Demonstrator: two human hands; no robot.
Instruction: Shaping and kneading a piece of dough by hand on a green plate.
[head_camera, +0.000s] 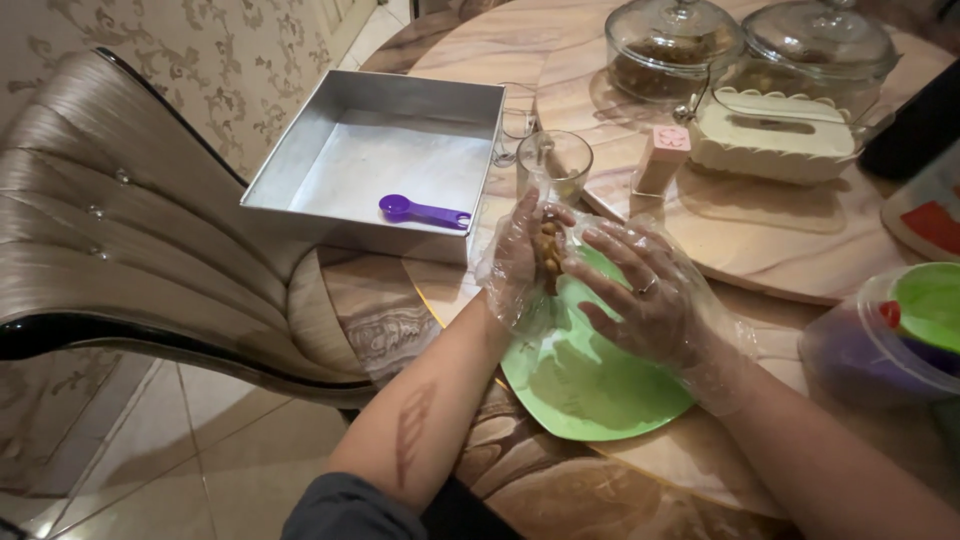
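Note:
Both my hands wear clear plastic gloves and meet above a green plate (585, 385) on the marble table. My left hand (515, 262) and my right hand (640, 290) press a brown lumpy piece of dough (548, 250) between their fingers. A square metal baking pan (330, 160) sits to the left at the table's edge, with a purple measuring spoon (425, 211) lying inside it. A small clear glass (555, 162) stands just beyond my hands.
Two lidded glass jars (675, 45) and a white tissue box (775, 135) rest on a round turntable at the back. A pink-topped small container (665, 157) stands near them. A clear tub (885, 335) with green and purple contents is at right. A padded chair (120, 220) stands left.

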